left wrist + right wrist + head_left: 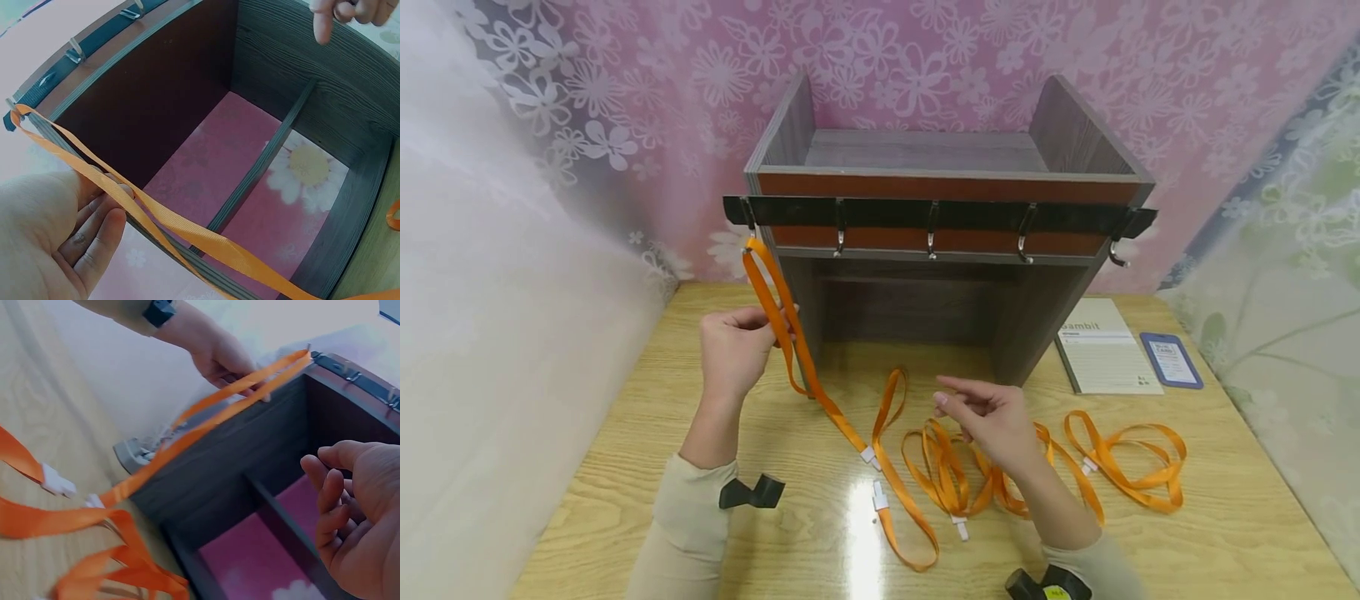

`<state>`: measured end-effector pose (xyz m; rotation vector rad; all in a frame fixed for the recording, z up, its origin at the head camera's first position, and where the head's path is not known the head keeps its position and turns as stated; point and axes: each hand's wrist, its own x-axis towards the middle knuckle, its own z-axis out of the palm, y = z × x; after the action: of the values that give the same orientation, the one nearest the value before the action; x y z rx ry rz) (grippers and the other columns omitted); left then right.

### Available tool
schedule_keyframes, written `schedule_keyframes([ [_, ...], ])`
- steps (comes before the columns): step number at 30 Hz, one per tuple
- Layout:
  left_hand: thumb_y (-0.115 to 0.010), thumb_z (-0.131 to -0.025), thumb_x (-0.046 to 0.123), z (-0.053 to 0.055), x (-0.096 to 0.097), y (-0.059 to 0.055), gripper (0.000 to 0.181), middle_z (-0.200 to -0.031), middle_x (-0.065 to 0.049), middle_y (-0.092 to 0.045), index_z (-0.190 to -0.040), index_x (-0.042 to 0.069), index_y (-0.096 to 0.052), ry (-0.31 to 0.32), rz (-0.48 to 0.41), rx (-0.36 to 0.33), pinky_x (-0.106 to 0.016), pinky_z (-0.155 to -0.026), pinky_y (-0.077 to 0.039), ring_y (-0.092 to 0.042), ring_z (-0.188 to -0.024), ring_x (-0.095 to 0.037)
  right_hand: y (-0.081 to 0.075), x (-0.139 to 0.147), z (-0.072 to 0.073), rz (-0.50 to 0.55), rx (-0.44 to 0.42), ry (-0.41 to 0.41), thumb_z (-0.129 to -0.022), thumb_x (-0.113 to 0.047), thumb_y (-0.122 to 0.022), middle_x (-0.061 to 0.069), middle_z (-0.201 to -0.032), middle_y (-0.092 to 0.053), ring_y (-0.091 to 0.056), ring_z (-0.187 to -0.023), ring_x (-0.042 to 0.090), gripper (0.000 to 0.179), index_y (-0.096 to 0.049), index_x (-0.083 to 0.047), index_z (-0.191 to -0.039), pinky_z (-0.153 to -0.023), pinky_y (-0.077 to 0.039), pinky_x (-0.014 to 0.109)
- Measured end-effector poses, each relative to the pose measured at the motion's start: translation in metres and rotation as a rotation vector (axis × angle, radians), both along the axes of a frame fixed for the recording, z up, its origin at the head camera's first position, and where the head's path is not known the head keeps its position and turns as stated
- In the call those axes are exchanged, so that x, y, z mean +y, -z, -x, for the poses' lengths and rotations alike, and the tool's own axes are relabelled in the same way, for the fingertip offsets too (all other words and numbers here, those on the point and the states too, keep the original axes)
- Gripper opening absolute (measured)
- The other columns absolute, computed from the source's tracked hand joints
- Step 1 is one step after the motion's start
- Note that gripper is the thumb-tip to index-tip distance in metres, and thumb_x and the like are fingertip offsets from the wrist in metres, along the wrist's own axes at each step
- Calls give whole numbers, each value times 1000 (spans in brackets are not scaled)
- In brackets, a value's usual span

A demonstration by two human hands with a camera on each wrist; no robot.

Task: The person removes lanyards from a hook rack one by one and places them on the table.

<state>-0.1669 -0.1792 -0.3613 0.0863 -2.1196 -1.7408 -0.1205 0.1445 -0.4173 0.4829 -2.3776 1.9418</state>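
An orange lanyard (808, 367) hangs by its loop from the leftmost hook (749, 243) of the black rail. Its lower end, with a white clip (869, 457), trails onto the table. My left hand (734, 350) holds the hanging strap below the hook, its bent fingertips showing between the two bands in the left wrist view. My right hand (996, 421) hovers over the loose lanyards with nothing in it, index finger extended and the others loosely curled. Beneath and beside it lie several orange lanyards, including a narrow loop (895, 471) and a coiled one (951, 471).
A grey wooden shelf unit (895, 150) stands at the back, its black rail (887, 212) bearing several metal hooks. On the right lie a notebook (1108, 354) and a blue badge holder (1172, 360). Another lanyard (1172, 467) rests on the wooden table (610, 467).
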Motion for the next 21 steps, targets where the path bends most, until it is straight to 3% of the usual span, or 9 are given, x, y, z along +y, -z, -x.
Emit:
schedule_keyframes([
  [4,-84,-82,27,2,0,0,33,-56,13,-68,-81,-5,-79,-3,4,2,-24,-49,-52,-66,-54,-19,-7,13,-2,-17,-2,63,-94,-10,-69,-6,-81,-77,-43,-44,19,27,-71,2,-119,-40,-39,28],
  [8,-84,-83,26,2,1,0,32,-56,13,-68,-81,-6,-79,0,1,14,-24,-50,-52,-65,-53,-17,-12,26,-2,-29,13,121,-94,-8,-70,-12,-81,-76,-44,-44,15,29,-70,3,-121,-40,-38,28],
  [14,-84,-83,30,0,0,-1,34,-56,13,-68,-79,-4,-79,6,20,15,-23,-41,-40,-59,-48,-12,-17,44,-4,-36,64,242,-90,-5,-74,-12,-77,-75,-46,-44,15,31,-71,2,-120,-44,-43,25],
  [21,-84,-83,30,-1,-1,-1,34,-55,13,-67,-79,-4,-79,-6,29,5,-23,-37,-36,-52,-40,-11,-20,56,-1,-19,88,399,-87,-7,-77,-8,-73,-75,-47,-43,15,31,-73,2,-117,-39,-35,25],
])
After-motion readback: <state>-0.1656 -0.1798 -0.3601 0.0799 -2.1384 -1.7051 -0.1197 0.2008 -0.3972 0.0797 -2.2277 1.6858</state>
